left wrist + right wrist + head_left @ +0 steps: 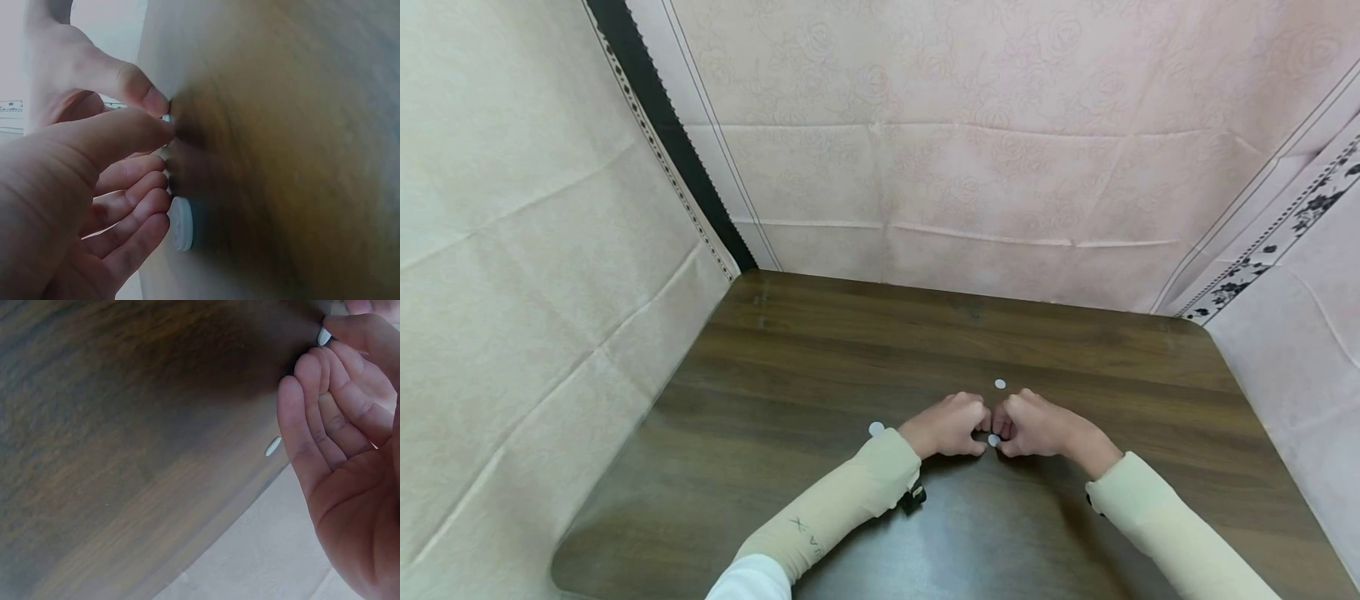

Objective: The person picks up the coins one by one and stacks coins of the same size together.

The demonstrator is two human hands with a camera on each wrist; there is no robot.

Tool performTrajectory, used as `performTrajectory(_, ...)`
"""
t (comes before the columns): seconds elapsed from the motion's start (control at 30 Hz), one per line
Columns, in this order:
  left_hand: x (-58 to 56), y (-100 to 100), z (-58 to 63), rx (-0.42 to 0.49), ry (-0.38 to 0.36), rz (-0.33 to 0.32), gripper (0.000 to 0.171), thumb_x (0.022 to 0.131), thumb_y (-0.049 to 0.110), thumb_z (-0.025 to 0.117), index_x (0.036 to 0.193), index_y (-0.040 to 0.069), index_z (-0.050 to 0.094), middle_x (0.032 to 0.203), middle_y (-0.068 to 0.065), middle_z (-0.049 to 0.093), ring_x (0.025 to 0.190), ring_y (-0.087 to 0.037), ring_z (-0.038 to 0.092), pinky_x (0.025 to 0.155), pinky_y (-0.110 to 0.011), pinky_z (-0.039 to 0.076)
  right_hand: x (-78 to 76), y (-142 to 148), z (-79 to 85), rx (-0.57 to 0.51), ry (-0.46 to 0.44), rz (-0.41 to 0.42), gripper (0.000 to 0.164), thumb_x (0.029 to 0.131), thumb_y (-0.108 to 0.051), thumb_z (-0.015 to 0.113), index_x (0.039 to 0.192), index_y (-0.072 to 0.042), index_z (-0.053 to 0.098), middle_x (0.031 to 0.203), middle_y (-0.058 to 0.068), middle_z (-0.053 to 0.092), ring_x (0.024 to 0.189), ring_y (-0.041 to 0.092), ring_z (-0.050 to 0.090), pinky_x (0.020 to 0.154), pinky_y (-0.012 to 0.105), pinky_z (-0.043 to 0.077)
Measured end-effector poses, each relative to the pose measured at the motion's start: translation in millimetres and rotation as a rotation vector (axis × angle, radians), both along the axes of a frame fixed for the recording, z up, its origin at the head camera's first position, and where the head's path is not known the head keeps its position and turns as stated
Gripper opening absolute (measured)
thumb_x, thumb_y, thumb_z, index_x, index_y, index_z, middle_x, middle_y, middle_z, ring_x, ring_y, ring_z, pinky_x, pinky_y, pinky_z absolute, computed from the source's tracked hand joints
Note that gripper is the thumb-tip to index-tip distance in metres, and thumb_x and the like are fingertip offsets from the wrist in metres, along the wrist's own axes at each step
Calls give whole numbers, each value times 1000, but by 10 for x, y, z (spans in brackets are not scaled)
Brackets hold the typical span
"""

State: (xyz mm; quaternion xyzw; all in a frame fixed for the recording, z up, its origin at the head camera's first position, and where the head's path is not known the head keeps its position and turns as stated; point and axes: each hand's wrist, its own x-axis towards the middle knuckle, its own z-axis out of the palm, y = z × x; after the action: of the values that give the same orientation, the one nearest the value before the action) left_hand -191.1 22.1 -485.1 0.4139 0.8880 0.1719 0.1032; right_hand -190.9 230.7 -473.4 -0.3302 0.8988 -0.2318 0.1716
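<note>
A small white disc (993, 440) lies between my two hands, low at the dark wooden table. My right hand (1033, 423) pinches it between thumb and forefinger; the disc (324, 336) shows edge-on there. On its other side, the left hand (951, 425) has its thumb (144, 132) right by the disc. Its other fingers are loosely bent, with their tips at the table top. Just beyond the fingertips lies a second white disc (1000, 383), whose rim (182, 224) looks ridged in the left wrist view.
Another white disc (876, 428) rests left of the left wrist. The brown table (820, 350) has rounded corners. Pale patterned cloth (925, 183) hangs behind it and on both sides. A small black device (913, 497) is strapped under the left sleeve.
</note>
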Motion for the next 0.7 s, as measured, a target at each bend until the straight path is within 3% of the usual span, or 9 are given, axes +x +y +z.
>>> performTrajectory(0.43, -17, 102, -72, 38, 34, 12, 11, 90, 16, 81, 84, 15, 72, 82, 6, 55, 75, -6, 50, 66, -16, 41, -9, 59, -24, -32, -27, -6, 9, 84, -6, 84, 85, -10, 75, 79, -7, 73, 70, -2, 64, 64, 21, 56)
performTrajectory(0.7, -14, 118, -81, 31, 6, 18, 7, 93, 19, 79, 98, 13, 78, 94, 3, 67, 83, -3, 58, 74, -12, 47, -61, 130, 45, -6, -66, -1, 6, 87, -7, 81, 92, -8, 78, 86, -5, 76, 78, 1, 69, 69, 22, 58)
